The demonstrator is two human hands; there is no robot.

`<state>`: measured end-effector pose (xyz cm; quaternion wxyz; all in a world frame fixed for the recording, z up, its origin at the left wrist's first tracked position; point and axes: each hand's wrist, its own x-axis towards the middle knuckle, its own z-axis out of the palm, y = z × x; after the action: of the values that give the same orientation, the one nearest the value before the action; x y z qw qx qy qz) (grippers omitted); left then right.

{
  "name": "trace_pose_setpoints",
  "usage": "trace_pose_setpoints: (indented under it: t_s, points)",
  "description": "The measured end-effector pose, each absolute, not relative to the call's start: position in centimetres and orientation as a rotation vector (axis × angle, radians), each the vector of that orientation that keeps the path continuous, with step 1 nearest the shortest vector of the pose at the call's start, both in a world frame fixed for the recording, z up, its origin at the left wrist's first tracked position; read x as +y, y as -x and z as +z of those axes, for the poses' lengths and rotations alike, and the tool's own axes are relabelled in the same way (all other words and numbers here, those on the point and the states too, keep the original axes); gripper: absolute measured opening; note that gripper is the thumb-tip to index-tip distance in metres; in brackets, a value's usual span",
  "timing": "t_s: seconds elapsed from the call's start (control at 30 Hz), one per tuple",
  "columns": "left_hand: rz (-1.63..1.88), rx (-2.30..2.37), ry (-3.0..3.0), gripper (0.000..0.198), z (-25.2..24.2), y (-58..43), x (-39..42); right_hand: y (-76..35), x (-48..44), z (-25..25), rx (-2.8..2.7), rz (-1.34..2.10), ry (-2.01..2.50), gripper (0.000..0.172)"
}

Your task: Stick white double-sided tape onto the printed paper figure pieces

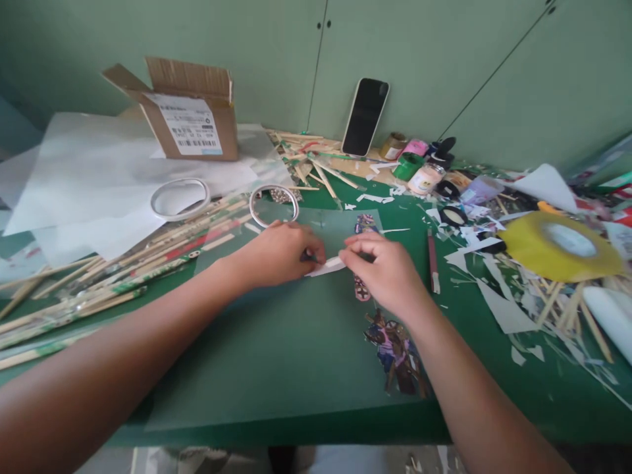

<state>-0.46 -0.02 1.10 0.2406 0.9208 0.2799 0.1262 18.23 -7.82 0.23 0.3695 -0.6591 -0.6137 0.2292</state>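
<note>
A narrow white strip (330,265), paper or tape, stretches between my two hands above a translucent sheet (276,362). My left hand (281,253) has its fingers curled and closed at the strip's left end. At the other end, my right hand (388,266) pinches it between thumb and fingers. Under the right hand lies a long patterned cutout (363,289), its middle hidden by the fingers. Closer to me, several brown and purple cutouts (397,355) lie in a cluster. Just beyond the left hand is a white tape roll (253,209).
Painted sticks (168,257) are heaped at left, near another tape roll (154,199). A cardboard box (197,125) and a leaning phone (365,117) stand at the back. Paint jars (425,179), paper scraps (503,309), a yellow tape roll (523,247) and a dark red pen-like stick (433,260) are at right.
</note>
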Motion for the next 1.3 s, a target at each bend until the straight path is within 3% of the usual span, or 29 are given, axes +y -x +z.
trace_pose_setpoints:
  t_s: [0.17,1.3]
  points:
    - [0.326,0.752,-2.463,0.018,0.3,0.5,0.5,-17.8,-7.8,-1.7,-1.480,0.585,1.808,0.021]
    - [0.321,0.805,-2.483,0.017,0.5,0.3,0.2,-16.5,-8.7,-2.3,-1.532,0.270,1.920,0.020]
